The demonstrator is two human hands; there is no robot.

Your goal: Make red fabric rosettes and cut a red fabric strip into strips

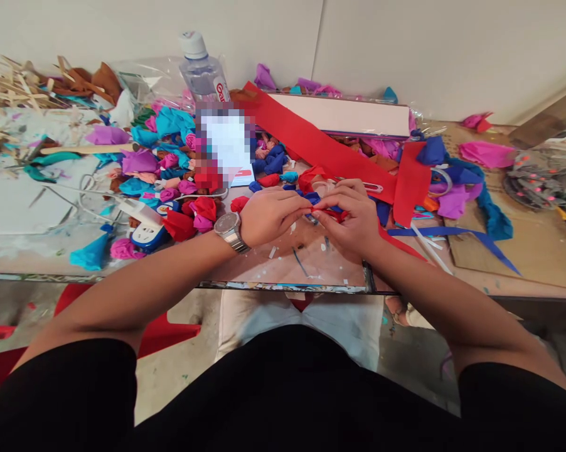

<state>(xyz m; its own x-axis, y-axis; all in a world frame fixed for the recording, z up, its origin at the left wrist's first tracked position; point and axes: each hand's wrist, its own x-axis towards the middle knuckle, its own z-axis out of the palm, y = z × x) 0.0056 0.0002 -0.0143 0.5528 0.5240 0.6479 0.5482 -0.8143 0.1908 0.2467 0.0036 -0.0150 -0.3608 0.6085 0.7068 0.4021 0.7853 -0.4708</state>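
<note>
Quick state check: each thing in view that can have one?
Left hand: fingertips pinched on small red piece
Right hand: fingertips pinched on same piece
Wristwatch: strapped on left wrist
Plastic bottle: standing, cap on
Phone: screen lit, content blurred out
Power strip: white charger apparently plugged in
Wide red strip: unrolled
Teal-handled pliers: lying down, handles spread

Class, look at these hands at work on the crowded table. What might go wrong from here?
The small red piece pinched between the left hand and the right hand might slip and be hard to spot among similar red scraps. Crumpled coloured pieces crowd the power socket, which could be a heat hazard if it is live.
</note>
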